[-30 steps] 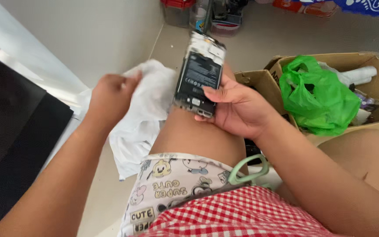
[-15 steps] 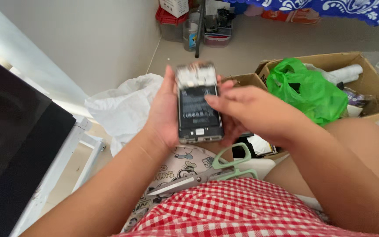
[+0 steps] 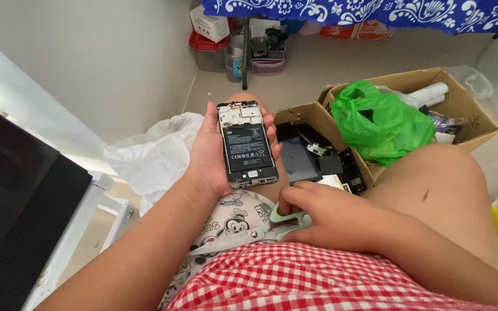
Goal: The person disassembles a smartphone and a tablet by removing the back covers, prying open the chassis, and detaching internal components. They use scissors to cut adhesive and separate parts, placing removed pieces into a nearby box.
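Observation:
My left hand (image 3: 211, 152) holds an opened smartphone (image 3: 247, 144) upright over my knee, its back cover off so the black battery and circuit board show. My right hand (image 3: 324, 216) rests low on my lap, its fingers closed around the pale green handles of a pair of scissors (image 3: 283, 222). The scissor blades are hidden under the hand and clothing.
A cardboard box (image 3: 462, 101) on the floor holds a green plastic bag (image 3: 384, 124), and a smaller box section has black phone parts (image 3: 318, 164). A crumpled white bag (image 3: 151, 155) lies left. A dark screen (image 3: 18, 196) stands far left; containers (image 3: 243, 43) sit by the wall.
The phone passed from my right hand into my left hand. My right hand left the phone, dropped to my lap and took hold of the green scissors.

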